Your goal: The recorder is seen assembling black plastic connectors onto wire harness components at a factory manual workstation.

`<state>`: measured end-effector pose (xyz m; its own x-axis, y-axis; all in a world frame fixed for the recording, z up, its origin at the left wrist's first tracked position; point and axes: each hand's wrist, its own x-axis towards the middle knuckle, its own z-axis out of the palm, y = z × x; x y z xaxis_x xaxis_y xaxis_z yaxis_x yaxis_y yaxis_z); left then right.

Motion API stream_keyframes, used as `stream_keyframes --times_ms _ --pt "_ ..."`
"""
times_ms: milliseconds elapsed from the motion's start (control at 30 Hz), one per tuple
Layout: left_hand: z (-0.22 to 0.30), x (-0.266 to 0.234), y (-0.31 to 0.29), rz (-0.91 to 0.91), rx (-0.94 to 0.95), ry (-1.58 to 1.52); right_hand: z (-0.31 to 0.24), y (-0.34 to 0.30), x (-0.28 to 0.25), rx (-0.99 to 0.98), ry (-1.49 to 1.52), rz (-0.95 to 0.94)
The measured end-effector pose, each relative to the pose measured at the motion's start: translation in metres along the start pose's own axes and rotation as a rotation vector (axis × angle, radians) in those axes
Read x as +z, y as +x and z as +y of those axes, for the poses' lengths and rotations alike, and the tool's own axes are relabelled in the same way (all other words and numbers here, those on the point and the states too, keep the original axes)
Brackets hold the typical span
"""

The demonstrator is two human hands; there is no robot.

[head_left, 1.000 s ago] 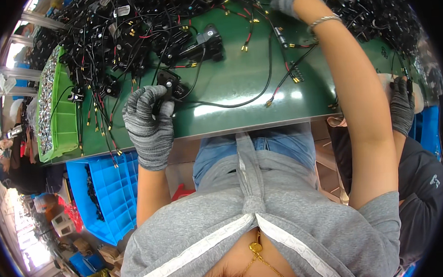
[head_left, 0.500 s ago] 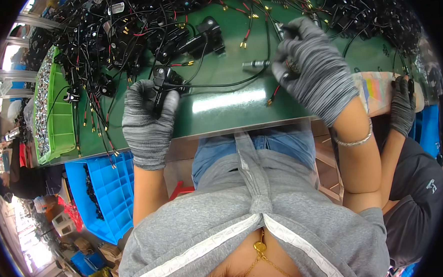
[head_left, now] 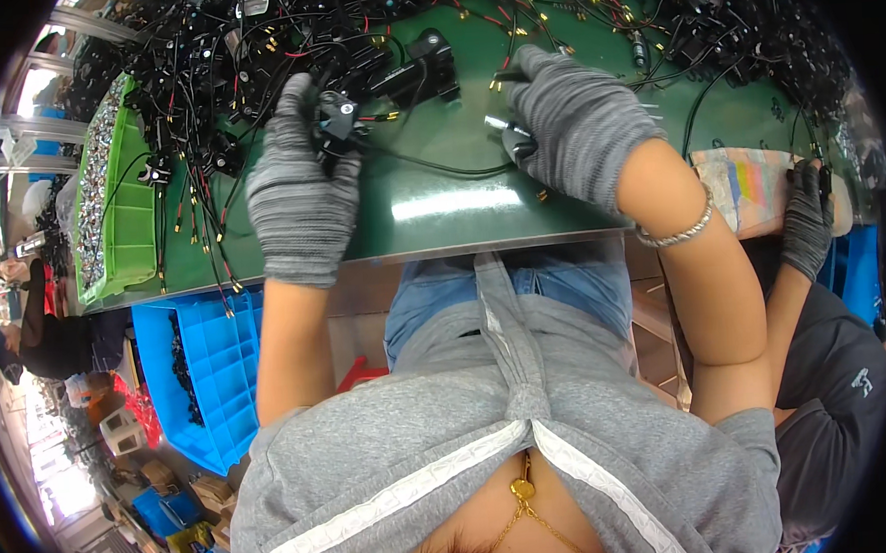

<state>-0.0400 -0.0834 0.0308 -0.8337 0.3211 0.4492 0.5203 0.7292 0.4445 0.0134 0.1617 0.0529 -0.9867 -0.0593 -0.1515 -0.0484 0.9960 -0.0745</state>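
Note:
My left hand (head_left: 303, 194), in a grey striped knit glove, is closed on a black lever-and-clamp assembly (head_left: 337, 117). From it a thin black cable (head_left: 437, 169) runs right across the green table. The cable passes beneath my right hand (head_left: 585, 124), gloved alike, which is curled with its thumb against a small black-and-silver cylinder (head_left: 499, 122). Its palm side and the cable's far end are hidden. Just beyond my hands another black lever assembly (head_left: 422, 72) rests on the table. Red and black wires with gold tips (head_left: 383, 117) stick out by my left hand.
Black parts and tangled wires (head_left: 252, 66) heap along the table's far side. A green tray (head_left: 125, 223) of small metal pieces stands at left, above a blue crate (head_left: 202, 369). At right, another person's gloved hand (head_left: 808, 217) rests by a striped pad (head_left: 744, 191).
My right hand has moved left and come over the cylinder, which is now tilted. My left hand has lifted its fingers up along the lever assembly, which has turned and shifted slightly away.

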Motion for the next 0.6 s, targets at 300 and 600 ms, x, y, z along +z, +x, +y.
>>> stream_keyframes --times_ms 300,600 --pt "-0.007 -0.063 0.014 -0.309 0.251 0.725 0.014 -0.037 -0.007 -0.223 0.576 0.676" --pt "0.007 -0.075 0.064 -0.699 0.106 1.185 0.005 -0.045 -0.012 -0.114 0.572 0.552"
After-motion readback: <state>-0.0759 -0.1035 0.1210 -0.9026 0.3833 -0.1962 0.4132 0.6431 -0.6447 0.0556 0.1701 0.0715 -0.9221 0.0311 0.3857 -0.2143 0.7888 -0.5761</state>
